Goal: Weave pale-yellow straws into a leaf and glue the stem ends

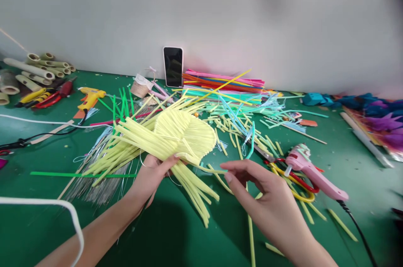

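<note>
My left hand (154,172) is closed around a pale yellow pipe-cleaner piece (185,130), its thumb pressed on the front. The piece has a rounded, leaf-like face of packed rows, with long loose strands fanning out to the left and lower right. Between thumb and index finger, my right hand (258,187) pinches the end of one yellow pipe cleaner (209,170) that runs out from the lower right of the piece. The fingers of my left hand behind the piece are partly hidden.
Scissors (297,181) and a pink glue gun (315,172) lie right of my right hand. A yellow glue gun (91,97), pliers (55,95) and bamboo tubes (37,71) are at left. Behind stand a phone (173,66) and bundled pipe cleaners (223,82). A white cable (74,216) crosses the lower left.
</note>
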Tool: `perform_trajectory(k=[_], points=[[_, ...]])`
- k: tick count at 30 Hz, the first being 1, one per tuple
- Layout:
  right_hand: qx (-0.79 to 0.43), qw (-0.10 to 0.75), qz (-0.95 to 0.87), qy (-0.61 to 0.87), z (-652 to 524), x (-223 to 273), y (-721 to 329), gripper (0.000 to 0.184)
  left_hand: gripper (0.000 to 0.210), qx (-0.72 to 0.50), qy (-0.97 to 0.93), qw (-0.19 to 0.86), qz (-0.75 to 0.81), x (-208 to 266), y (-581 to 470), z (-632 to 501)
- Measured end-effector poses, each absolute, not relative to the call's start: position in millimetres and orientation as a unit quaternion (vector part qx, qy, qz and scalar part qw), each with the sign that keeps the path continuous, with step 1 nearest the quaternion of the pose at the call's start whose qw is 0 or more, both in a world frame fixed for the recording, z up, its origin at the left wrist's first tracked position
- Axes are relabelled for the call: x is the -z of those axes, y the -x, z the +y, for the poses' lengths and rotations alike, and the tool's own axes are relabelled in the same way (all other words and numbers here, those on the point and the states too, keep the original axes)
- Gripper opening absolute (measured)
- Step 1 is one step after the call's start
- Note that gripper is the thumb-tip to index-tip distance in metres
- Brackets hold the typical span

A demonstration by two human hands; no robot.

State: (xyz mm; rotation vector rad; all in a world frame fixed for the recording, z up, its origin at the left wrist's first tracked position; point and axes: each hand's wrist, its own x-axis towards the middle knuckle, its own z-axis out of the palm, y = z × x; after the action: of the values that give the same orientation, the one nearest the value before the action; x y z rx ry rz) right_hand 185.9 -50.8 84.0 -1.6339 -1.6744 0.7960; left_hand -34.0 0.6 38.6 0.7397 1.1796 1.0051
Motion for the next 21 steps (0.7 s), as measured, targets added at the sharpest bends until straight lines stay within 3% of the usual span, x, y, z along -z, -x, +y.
perform_trajectory(k=[6, 13, 16, 18, 21], points=[[-0.148, 0.301, -0.802, 0.495, -30, -107, -163, 0.022, 0.04, -0.446, -0.343, 0.661, 0.496, -40, 32, -2], [-0.139, 0.238, -0.876, 0.396, 1, -125, -139, 0.022, 0.042, -0.444, -0.325, 0.696, 0.461, -45, 36, -2], [-0.197, 0.315, -0.809, 0.456, -7, -127, -152, 0.016, 0.034, -0.436, -0.307, 0.713, 0.454, -47, 38, -1], [-0.239, 0.412, -0.688, 0.547, -17, -120, -165, 0.01, 0.03, -0.436, -0.293, 0.719, 0.455, -50, 39, 0], [-0.396, 0.482, -0.494, 0.606, -33, -96, -179, 0.025, 0.032, -0.446, -0.267, 0.72, 0.46, -53, 37, -1]])
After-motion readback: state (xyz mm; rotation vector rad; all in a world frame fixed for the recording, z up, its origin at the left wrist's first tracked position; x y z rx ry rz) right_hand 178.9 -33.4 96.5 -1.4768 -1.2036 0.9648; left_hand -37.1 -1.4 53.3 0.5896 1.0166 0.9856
